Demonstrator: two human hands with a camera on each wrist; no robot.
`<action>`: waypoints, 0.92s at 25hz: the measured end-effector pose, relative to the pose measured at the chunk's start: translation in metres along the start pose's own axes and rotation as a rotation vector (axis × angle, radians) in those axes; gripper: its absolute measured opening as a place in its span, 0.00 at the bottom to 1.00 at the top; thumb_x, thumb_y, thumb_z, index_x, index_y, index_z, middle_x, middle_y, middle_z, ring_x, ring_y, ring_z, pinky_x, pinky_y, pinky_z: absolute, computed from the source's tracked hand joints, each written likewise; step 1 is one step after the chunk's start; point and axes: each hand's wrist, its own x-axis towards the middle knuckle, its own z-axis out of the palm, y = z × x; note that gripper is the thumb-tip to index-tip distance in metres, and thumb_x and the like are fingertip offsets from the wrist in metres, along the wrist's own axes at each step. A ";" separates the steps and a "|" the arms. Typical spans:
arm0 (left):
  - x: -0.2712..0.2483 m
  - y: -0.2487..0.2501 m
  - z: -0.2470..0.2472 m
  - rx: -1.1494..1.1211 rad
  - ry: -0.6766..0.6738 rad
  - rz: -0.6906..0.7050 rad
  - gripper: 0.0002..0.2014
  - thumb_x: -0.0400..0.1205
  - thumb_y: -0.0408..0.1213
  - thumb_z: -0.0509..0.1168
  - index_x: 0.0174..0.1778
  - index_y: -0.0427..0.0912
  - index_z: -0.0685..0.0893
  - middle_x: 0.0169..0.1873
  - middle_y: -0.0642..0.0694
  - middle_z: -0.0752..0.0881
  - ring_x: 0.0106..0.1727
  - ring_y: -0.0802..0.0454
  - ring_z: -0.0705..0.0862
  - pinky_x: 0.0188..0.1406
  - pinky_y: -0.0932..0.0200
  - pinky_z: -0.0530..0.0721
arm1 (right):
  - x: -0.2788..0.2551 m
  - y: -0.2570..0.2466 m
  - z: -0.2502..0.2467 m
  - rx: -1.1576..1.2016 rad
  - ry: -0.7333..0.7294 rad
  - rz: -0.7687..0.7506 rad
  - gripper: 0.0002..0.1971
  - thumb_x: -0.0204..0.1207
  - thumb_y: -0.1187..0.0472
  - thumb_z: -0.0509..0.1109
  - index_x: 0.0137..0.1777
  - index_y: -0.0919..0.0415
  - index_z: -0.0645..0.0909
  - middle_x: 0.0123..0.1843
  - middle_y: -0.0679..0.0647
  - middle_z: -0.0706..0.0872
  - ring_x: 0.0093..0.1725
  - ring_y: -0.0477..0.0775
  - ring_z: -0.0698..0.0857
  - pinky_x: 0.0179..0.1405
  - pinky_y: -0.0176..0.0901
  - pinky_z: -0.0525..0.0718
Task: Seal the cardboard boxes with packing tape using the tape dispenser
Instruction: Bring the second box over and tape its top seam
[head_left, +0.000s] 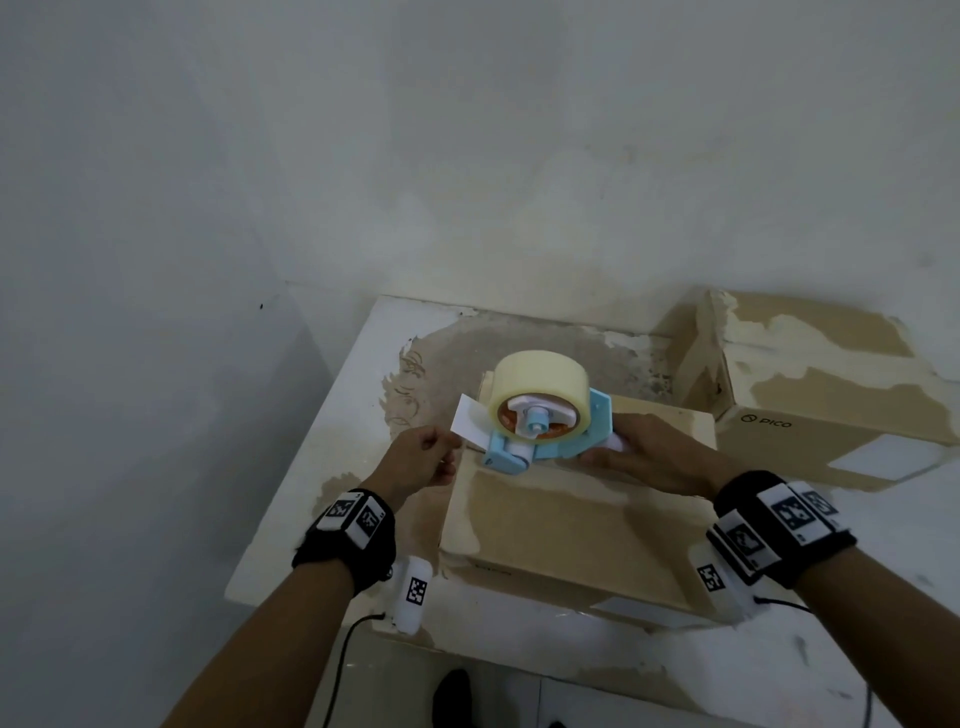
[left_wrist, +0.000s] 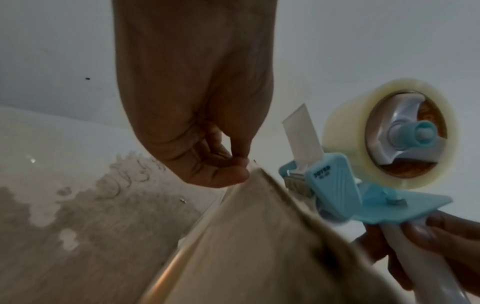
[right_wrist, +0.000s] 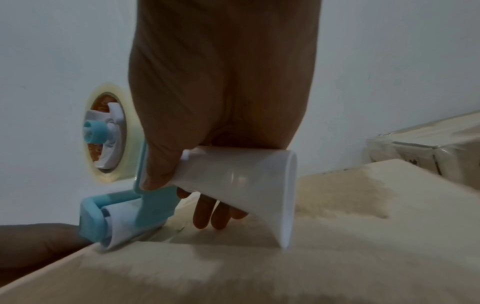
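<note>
Resting its roller on the near cardboard box's (head_left: 576, 525) left top edge, the tape dispenser (head_left: 540, 415) sits in your right hand (head_left: 660, 457), fingers wrapped round its white handle. Your left hand (head_left: 421, 457) pinches at that box corner, just beside the dispenser's white flap. A second box (head_left: 831, 384) lies behind on the surface (head_left: 332, 436).

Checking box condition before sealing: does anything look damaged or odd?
Yes. The near cardboard box and the far box have their top paper layer torn away in patches. The table surface is peeled too.
</note>
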 end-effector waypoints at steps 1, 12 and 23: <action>0.001 -0.003 0.003 -0.016 -0.015 -0.023 0.12 0.85 0.39 0.62 0.49 0.31 0.81 0.34 0.41 0.82 0.29 0.53 0.83 0.31 0.63 0.86 | 0.000 -0.001 0.000 -0.005 -0.004 0.005 0.16 0.83 0.51 0.66 0.68 0.52 0.78 0.62 0.47 0.84 0.56 0.46 0.82 0.51 0.25 0.74; 0.003 -0.033 0.017 0.253 0.105 -0.046 0.11 0.84 0.41 0.59 0.56 0.38 0.69 0.39 0.43 0.82 0.36 0.49 0.81 0.35 0.54 0.82 | 0.005 -0.003 -0.003 0.062 -0.029 0.074 0.16 0.83 0.52 0.65 0.68 0.53 0.79 0.63 0.50 0.85 0.57 0.49 0.82 0.59 0.40 0.79; -0.034 -0.034 0.028 0.348 0.092 0.304 0.21 0.90 0.44 0.47 0.81 0.54 0.66 0.62 0.59 0.76 0.60 0.62 0.74 0.57 0.67 0.69 | 0.000 -0.009 0.000 0.005 0.014 0.071 0.06 0.83 0.52 0.65 0.46 0.37 0.77 0.42 0.42 0.85 0.41 0.42 0.82 0.44 0.38 0.75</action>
